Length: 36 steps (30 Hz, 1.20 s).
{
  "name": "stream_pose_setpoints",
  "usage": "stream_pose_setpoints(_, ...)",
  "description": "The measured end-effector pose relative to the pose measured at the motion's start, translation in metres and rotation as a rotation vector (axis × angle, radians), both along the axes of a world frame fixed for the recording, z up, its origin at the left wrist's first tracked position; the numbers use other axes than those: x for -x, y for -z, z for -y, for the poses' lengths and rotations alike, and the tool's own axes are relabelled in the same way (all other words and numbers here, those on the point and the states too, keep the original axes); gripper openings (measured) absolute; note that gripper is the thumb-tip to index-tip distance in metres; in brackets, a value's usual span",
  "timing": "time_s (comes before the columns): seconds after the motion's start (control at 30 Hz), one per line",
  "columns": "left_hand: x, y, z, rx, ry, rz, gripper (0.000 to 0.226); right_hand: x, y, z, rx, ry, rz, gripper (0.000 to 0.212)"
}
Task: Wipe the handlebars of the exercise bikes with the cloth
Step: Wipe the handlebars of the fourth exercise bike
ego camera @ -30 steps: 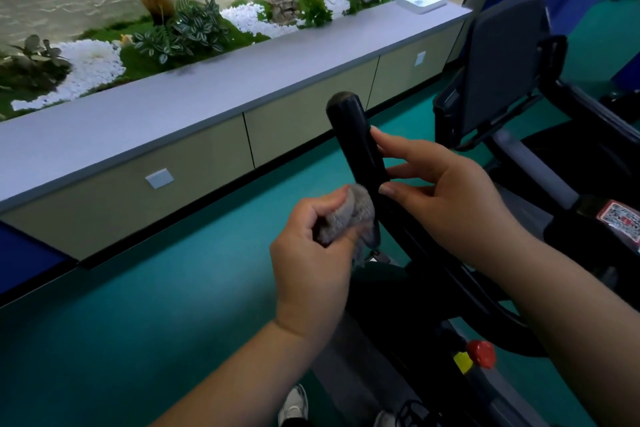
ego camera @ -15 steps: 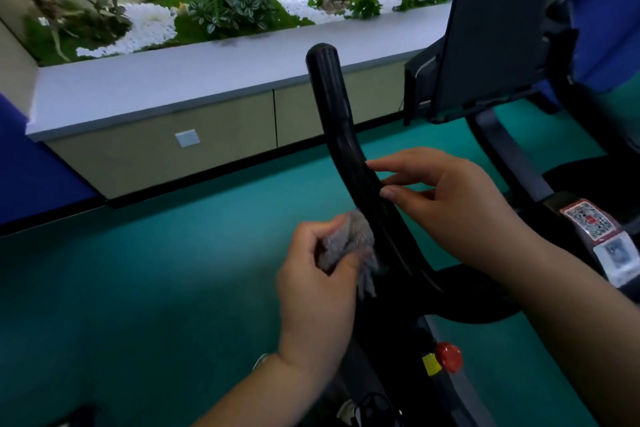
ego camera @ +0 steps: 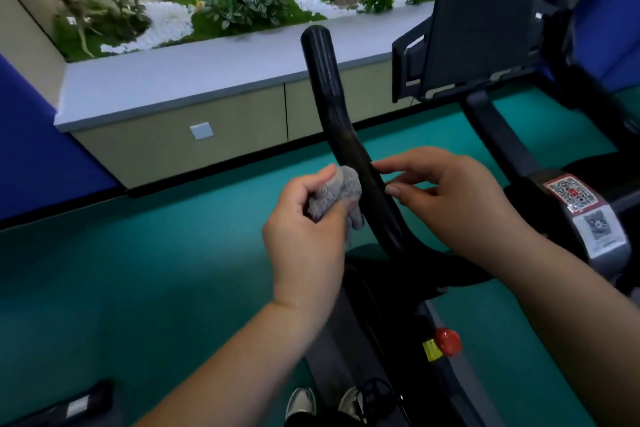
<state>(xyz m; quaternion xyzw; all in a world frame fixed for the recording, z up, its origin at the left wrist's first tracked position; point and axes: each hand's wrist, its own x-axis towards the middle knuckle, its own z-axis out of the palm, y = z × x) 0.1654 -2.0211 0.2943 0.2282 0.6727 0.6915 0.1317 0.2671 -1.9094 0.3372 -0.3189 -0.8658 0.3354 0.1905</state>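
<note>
The black handlebar (ego camera: 341, 135) is rising in a slight curve toward 12 o'clock from the bike's stem. The grey cloth (ego camera: 334, 196) is sitting bunched and fuzzy. The left hand (ego camera: 306, 236) is gripping the cloth, pressing it against the bar's 9 o'clock side. The right hand (ego camera: 450, 198), fingers loosely extended, is touching the bar from 3 o'clock, grasping nothing.

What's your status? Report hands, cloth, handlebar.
Left hand grips grey cloth against handlebar. Right hand open, fingertips at the bar. Nothing blocking the upper bar.
</note>
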Motion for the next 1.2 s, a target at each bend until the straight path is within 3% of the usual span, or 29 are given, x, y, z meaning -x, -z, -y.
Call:
stream_pose_setpoints(0.17, 0.04, -0.005, -0.024, 0.029, -0.034, -0.008, 0.025, -0.004, -0.003, 0.006, 0.021, 0.041, 0.026, 0.027)
stream_pose_setpoints(0.47, -0.018, 0.015, 0.018, 0.003, 0.084, -0.07, 0.033, -0.03, 0.005, 0.015, 0.018, 0.05, 0.069, 0.029)
stream_pose_setpoints(0.67, 0.005, 0.002, -0.008, 0.01, -0.035, 0.064, 0.025, -0.045, -0.004, 0.008, -0.047, 0.007, 0.054, 0.023)
stream_pose_setpoints(0.9, -0.089, 0.012, 0.032, 0.032, -0.064, 0.112, 0.033, -0.073, -0.001, 0.001, -0.061, -0.068, 0.07, 0.021)
stream_pose_setpoints(1.2, -0.109, 0.022, 0.015, 0.054, -0.262, 0.178, 0.028, -0.1, 0.003, -0.02, -0.14, -0.167, 0.011, 0.018)
